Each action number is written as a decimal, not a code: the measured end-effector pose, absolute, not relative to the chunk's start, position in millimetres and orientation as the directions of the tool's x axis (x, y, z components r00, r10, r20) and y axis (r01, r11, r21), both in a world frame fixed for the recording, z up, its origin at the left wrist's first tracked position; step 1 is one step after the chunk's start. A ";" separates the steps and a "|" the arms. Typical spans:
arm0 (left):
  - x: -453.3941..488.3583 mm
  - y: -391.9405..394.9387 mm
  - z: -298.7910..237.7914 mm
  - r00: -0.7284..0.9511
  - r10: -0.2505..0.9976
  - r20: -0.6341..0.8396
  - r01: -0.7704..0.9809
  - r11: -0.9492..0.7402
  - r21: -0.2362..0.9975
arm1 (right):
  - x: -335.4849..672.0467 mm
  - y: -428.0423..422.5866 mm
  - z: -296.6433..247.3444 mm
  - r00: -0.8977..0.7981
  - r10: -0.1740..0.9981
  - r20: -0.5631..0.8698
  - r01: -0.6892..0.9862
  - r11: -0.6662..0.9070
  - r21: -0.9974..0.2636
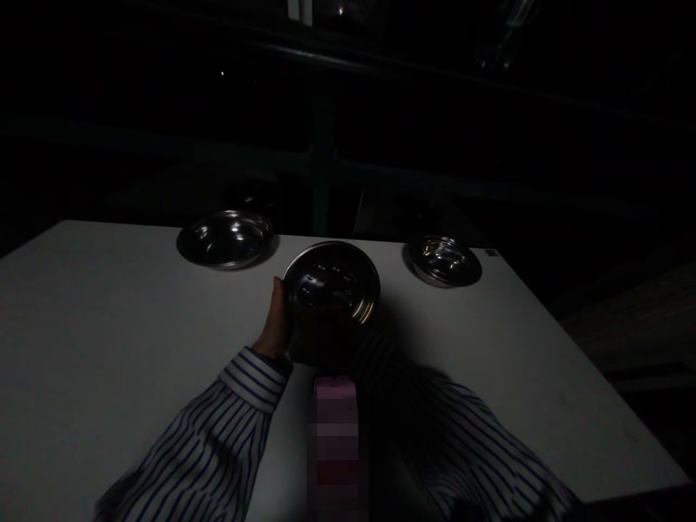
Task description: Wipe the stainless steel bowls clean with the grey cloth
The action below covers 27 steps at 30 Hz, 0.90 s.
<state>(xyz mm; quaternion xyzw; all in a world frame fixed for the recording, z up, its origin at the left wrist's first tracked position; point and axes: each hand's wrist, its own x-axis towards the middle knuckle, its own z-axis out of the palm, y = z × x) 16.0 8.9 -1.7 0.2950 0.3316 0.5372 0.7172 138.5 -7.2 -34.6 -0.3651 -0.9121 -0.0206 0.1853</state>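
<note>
A shiny metal bowl point(333, 283) is held tilted over the middle of the white table. My left hand point(275, 322) grips it by its left side, thumb up along the rim. From the right, my other striped sleeve point(462, 413) reaches to the bowl's lower right side. Deep shadow hides my right hand there, so its fingers do not show. Just below the bowl is a pink object point(334, 388), mostly pixelated, whose kind I cannot make out.
On the white table point(135, 326), a wide metal bowl point(225, 239) stands at the back left edge. A smaller metal bowl point(444, 259) sits near the back right corner, close to a small dark label point(491, 252). Beyond the table the room is very dark.
</note>
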 end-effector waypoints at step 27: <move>11.9 13.1 -3.8 0.181 0.977 -0.113 -0.558 0.197 0.807 | 180.9 -4.2 -32.2 -0.753 0.634 0.179 0.638 0.769 -0.042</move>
